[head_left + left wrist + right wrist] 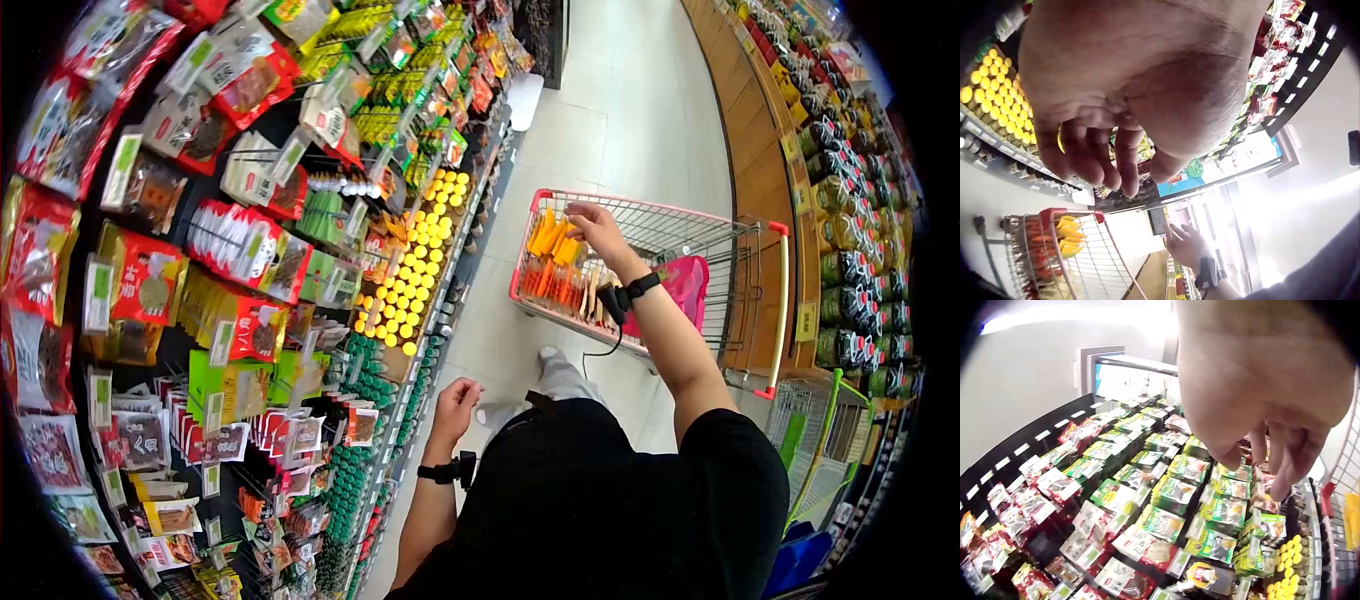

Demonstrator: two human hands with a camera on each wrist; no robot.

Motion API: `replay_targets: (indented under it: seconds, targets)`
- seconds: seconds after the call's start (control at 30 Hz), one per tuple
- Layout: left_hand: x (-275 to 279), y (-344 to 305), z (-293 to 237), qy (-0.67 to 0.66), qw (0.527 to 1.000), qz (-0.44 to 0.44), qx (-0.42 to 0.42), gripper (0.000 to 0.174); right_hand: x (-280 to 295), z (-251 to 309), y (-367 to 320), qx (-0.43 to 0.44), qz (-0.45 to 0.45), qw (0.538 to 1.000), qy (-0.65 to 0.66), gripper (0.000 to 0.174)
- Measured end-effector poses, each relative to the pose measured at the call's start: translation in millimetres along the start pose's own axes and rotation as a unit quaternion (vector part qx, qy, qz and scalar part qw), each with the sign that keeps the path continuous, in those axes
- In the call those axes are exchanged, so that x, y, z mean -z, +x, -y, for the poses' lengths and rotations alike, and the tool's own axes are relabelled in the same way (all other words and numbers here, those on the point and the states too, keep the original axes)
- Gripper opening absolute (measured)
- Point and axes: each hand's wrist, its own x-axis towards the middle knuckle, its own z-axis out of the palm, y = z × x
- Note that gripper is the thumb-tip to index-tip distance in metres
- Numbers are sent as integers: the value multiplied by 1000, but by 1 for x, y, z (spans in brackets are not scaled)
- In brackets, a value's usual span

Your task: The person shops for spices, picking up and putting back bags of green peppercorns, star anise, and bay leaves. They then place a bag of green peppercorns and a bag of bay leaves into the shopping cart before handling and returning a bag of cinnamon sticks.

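My right hand [598, 232] hovers over the near left corner of a wire shopping cart [680, 212], its fingers loosely bent with nothing between them. Below it in the cart lie yellow-and-orange packs [548, 240] and a bright pink bag [685, 290]. My left hand [457, 405] hangs by my body beside the shelf, relaxed and holding nothing. In the left wrist view, the fingers [1125, 159] of that hand droop over the background. The right wrist view likewise shows loosely bent fingers [1285, 456] in front of the shelf of packets.
On the left, a long rack carries hanging seasoning packets [265, 240], yellow-capped jars [420, 250] and green-capped bottles [365, 390]. Along the right runs a wooden-fronted shelf of jars [850, 240]. A second cart with green edging [825, 440] stands behind on the right. Tiled floor [610, 80] stretches ahead.
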Motion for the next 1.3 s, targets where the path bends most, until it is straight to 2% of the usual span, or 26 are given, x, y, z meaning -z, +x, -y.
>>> replay_targets:
  seconds: [0.1, 0.2, 0.3, 0.33, 0.43, 0.53, 0.6, 0.67, 0.73, 0.8, 0.87, 0.93, 1.03, 1.13, 1.23, 1.3]
  targets:
    - [-29, 17, 3, 11, 1000, 15, 25, 16, 43, -61, 25, -83, -24, 996, 6, 40]
    - [-49, 24, 0, 11, 999, 13, 48, 15, 61, -99, 40, -137, -38, 989, 43, 47]
    - [-64, 29, -5, 18, 998, 9, 66, 15, 74, -149, 59, -203, -18, 979, 22, 51]
    - [-67, 30, -5, 22, 997, 8, 72, 14, 74, -171, 65, -214, -38, 976, 15, 47]
    - [-76, 31, -8, 25, 995, -11, 98, 14, 78, -245, 85, -231, 4, 973, -19, 38]
    - [-83, 32, -6, 15, 991, -31, 130, 13, 71, -276, 90, -285, 21, 956, -66, 33]
    - [-88, 31, -17, 32, 990, -44, 128, 12, 75, -329, 105, -286, 109, 936, -173, 38]
    - [-92, 29, -15, 11, 988, -70, 141, 13, 67, -348, 106, -278, 125, 937, -168, 45]
    - [-94, 25, -7, 8, 983, -87, 161, 14, 59, -338, 108, -276, 138, 941, -142, 53]
    - [-99, 22, -10, 10, 980, -108, 167, 15, 45, -292, 107, -282, 144, 944, -93, 62]
    - [-103, 20, -11, 0, 976, -122, 178, 16, 46, -333, 130, -240, 147, 948, -151, 70]
    - [-105, 19, -13, -5, 975, -121, 186, 17, 37, -296, 139, -261, 150, 939, -168, 71]
    - [-108, 21, -15, 1, 975, -135, 178, 17, 35, -289, 155, -201, 168, 897, -355, 73]
    - [-107, 24, -18, 6, 974, -141, 177, 17, 31, -281, 161, -152, 201, 868, -428, 77]
    - [-106, 26, -17, 14, 974, -139, 178, 18, 28, -285, 166, -184, 182, 828, -498, 76]
    - [-105, 29, -15, 29, 975, -134, 175, 18, 31, -292, 167, -175, 158, 804, -546, 74]
